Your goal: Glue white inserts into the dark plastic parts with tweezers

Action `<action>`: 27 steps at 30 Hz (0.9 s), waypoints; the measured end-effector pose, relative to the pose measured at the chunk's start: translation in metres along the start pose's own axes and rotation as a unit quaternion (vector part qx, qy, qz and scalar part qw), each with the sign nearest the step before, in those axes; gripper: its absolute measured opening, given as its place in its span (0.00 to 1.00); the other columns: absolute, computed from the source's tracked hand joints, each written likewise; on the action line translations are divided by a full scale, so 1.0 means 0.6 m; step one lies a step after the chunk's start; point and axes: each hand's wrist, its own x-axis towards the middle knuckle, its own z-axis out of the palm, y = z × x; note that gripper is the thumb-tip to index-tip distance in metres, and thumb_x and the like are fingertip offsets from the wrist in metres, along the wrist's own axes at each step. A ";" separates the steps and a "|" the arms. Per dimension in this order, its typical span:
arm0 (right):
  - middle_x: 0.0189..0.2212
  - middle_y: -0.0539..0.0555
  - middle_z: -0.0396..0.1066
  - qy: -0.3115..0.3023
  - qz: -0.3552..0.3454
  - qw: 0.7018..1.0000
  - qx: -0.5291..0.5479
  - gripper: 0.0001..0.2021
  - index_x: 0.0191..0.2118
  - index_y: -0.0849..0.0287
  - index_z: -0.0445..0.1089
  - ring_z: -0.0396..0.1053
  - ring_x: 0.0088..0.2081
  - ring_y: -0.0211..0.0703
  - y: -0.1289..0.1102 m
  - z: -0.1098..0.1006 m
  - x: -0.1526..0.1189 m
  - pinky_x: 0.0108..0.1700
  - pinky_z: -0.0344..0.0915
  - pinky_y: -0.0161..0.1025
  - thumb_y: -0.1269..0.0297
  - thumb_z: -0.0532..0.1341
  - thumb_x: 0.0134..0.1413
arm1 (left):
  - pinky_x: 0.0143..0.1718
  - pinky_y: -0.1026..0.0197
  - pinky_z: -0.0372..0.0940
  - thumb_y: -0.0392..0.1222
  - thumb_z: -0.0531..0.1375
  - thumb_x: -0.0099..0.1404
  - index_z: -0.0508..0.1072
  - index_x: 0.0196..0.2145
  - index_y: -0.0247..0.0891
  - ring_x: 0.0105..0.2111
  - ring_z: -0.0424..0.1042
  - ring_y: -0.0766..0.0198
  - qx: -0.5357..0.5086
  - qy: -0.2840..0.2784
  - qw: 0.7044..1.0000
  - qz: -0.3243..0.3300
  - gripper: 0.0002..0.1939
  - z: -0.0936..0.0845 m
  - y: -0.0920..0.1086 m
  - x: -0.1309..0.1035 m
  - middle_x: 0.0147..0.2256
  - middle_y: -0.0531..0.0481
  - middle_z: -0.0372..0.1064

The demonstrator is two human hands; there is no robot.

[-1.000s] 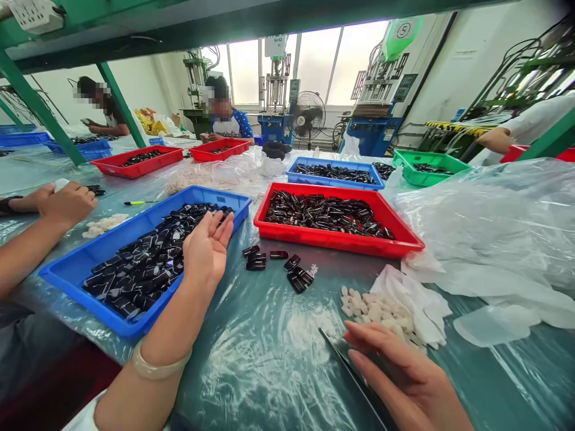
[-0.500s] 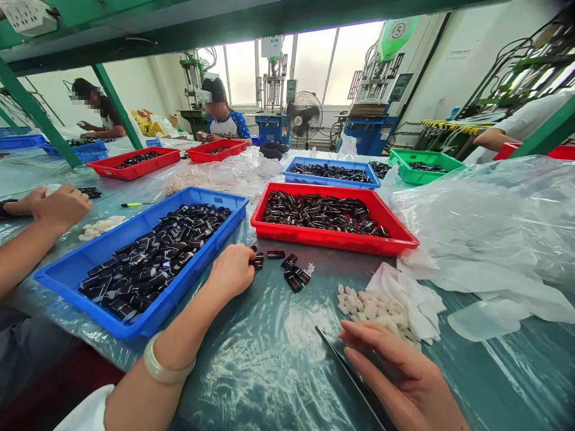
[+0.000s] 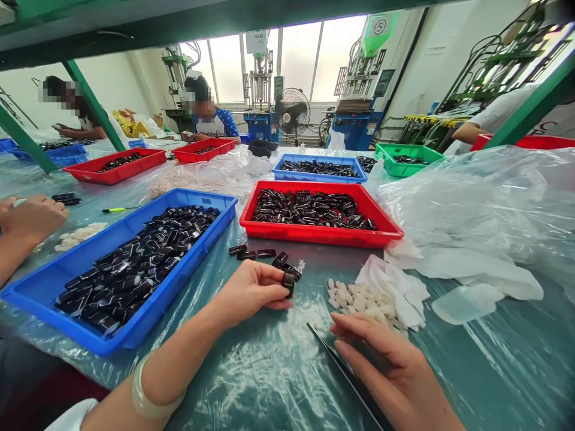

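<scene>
From the head view, with 12 o'clock at the far side, your left hand (image 3: 249, 293) pinches 1 dark piece (image 3: 288, 285) between thumb and fingers, just above the table sheet (image 3: 256, 377). Loose dark pieces (image 3: 266, 253) lie at its 12, a blue tray (image 3: 182, 266) at its 9 to 10, a red tray (image 3: 314, 234) at its 1. Your right hand (image 3: 390, 365) has thumb and forefinger apart; a dark pointed tool (image 3: 335, 357) runs alongside, and you cannot tell whether the hidden fingers grip it. White pieces (image 3: 359, 299) sit at its 11, near a white cloth (image 3: 399, 293). A shallow pinch could let that glossy piece slip among the loose ones; the tool's tip, aimed at 10 to 11, could scratch it or prick your left fingers if both hands close up carelessly.
</scene>
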 end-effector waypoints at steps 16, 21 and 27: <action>0.32 0.52 0.74 -0.013 -0.001 1.000 -0.005 0.08 0.39 0.54 0.71 0.72 0.32 0.41 -0.001 -0.001 0.006 0.34 0.71 0.35 0.65 0.57 0.53 | 0.26 0.69 0.67 0.46 0.62 0.54 0.75 0.30 0.29 0.30 0.76 0.59 -0.228 -0.118 0.963 -0.080 0.14 0.029 -0.002 -0.008 0.31 0.39 0.75; 0.32 0.52 0.73 -0.002 -0.028 0.999 -0.021 0.08 0.39 0.55 0.71 0.72 0.33 0.40 0.002 0.000 0.004 0.34 0.71 0.34 0.66 0.57 0.54 | 0.25 0.68 0.67 0.48 0.63 0.52 0.74 0.29 0.29 0.29 0.75 0.58 -0.236 -0.120 0.960 -0.088 0.15 0.031 -0.005 -0.007 0.31 0.39 0.74; 0.39 0.52 0.71 0.079 -0.068 0.989 -0.104 0.11 0.44 0.52 0.68 0.70 0.40 0.42 -0.001 -0.033 0.012 0.43 0.68 0.38 0.68 0.57 0.55 | 0.25 0.71 0.66 0.45 0.65 0.49 0.75 0.29 0.30 0.29 0.75 0.62 -0.182 -0.104 0.975 -0.076 0.13 0.035 -0.005 -0.004 0.31 0.42 0.74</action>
